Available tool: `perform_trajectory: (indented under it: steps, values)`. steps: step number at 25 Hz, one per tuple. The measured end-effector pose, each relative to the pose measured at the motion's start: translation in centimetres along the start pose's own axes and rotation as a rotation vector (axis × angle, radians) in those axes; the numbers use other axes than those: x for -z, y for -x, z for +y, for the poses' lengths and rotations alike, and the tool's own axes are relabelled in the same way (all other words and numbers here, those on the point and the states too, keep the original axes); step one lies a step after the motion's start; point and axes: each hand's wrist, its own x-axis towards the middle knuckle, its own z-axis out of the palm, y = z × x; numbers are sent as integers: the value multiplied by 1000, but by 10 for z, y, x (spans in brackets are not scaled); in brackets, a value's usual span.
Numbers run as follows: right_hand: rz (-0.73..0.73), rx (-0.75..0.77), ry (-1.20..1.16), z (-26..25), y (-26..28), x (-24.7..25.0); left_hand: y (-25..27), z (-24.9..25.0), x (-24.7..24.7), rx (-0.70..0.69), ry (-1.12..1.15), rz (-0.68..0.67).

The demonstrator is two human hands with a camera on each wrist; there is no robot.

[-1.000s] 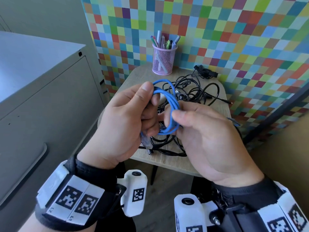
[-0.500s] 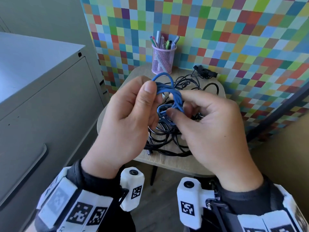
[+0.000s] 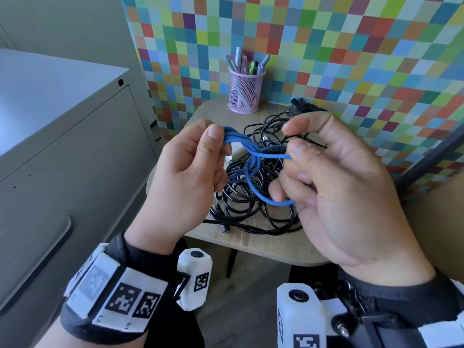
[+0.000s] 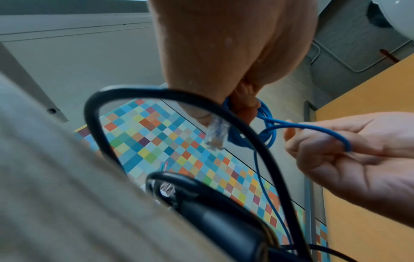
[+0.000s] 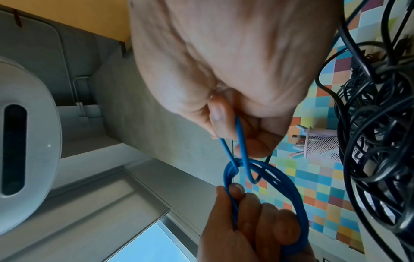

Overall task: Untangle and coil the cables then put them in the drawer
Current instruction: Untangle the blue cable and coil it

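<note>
A blue cable (image 3: 251, 156) is wound into a small coil that my left hand (image 3: 198, 156) grips by thumb and fingers above the table. Its clear plug (image 4: 217, 134) hangs below that hand. My right hand (image 3: 324, 172) pinches a loose loop of the same blue cable (image 5: 240, 141), drawn out to the right through the coil (image 5: 280, 184). Under both hands a tangle of black cables (image 3: 253, 204) lies on the small wooden table (image 3: 263, 244), with a black plug (image 3: 302, 105) at its far side.
A pink mesh pen cup (image 3: 244, 91) stands at the table's back edge against a multicoloured checkered wall (image 3: 326, 46). A grey cabinet (image 3: 62, 151) with a recessed handle (image 3: 37, 259) stands to the left. Black cable loops (image 4: 156, 109) hang close to the left wrist camera.
My hands have drawn apart. The right hand has pulled a loop of the blue cable out to the right, away from the coil held in the left hand.
</note>
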Motion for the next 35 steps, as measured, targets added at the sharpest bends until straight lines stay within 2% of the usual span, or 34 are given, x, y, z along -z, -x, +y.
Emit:
perform_trajectory:
  steps: [3, 5, 7, 9, 11, 15, 19, 21, 23, 25, 27, 28, 31, 32, 35]
  values:
    - [-43, -65, 30, -10, 4, 4, -3, -2, 7, -29, -94, 22]
    - [-109, -64, 171, -13, 5, 9, -6, -2, 14, -17, -105, 76]
    - [-117, 65, 504, -14, 7, 15, -7, 3, 16, 19, 19, 104]
    - [-54, 182, 720, -14, 6, 21, -6, 11, 15, 51, 214, 80]
    - [-48, 201, 749, -19, 6, 26, -5, 16, 13, 53, 293, 52]
    - [-131, 171, 747, -25, 7, 32, -6, 16, 11, 38, 244, 95]
    - [-112, 141, 818, -24, 6, 33, -4, 18, 8, 94, 303, 82]
    - [-153, 135, 815, -27, 6, 33, -5, 20, 9, 89, 314, 93]
    - [-218, 92, 730, -29, 8, 32, -7, 21, 12, 75, 284, 148]
    - [-223, 56, 676, -30, 8, 33, -10, 18, 15, 91, 249, 190]
    - [-201, 72, 769, -27, 7, 36, -9, 15, 16, 110, 187, 210]
    - [-199, 59, 841, -27, 6, 37, -8, 13, 15, 101, 89, 210]
    - [-228, -12, 956, -25, 7, 38, -6, 9, 17, 14, -461, 187]
    - [-214, 0, 951, -24, 6, 38, -6, 9, 18, 8, -547, 191]
    - [-120, 77, 920, -21, 3, 39, -8, 12, 20, 12, -479, 213]
